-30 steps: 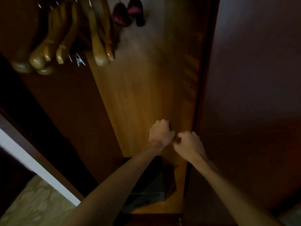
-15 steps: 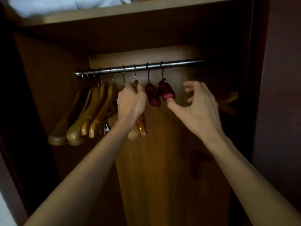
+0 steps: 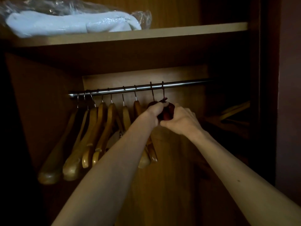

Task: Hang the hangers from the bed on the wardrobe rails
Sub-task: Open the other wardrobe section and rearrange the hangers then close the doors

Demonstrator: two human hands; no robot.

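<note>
— Wooden hangers (image 3: 91, 136) crowd the left half of a steel rail (image 3: 140, 88) inside a dim wardrobe, their hooks over the bar and their shoulders slanting down to the left. What are the hands doing?

— Both are raised to the two dark red hangers (image 3: 167, 112) at the right end of the row. The left hand (image 3: 155, 112) has its fingers curled round the nearer one, just below its hook. The right hand (image 3: 181, 120) wraps the other from the right side, fingers bent over its padded top. The two hands touch each other at the knuckles.

— Are those red hangers on the rail?

— Yes. Two dark hooks rise from between the hands and loop over the bar, side by side, apart from the wooden group's nearest hook.

— And around them?

— A pale shelf (image 3: 195, 31) runs across above the rail. On its left part lies folded white bedding in a clear plastic bag (image 3: 73, 22). The wardrobe's back panel (image 3: 162, 185) catches warm light below the hands, while the left side wall stays in shadow. At the far right, in a darker section beyond the rail's end, some pale wooden shapes (image 3: 234, 110) show faintly; it is too dim to tell what they are.
</note>
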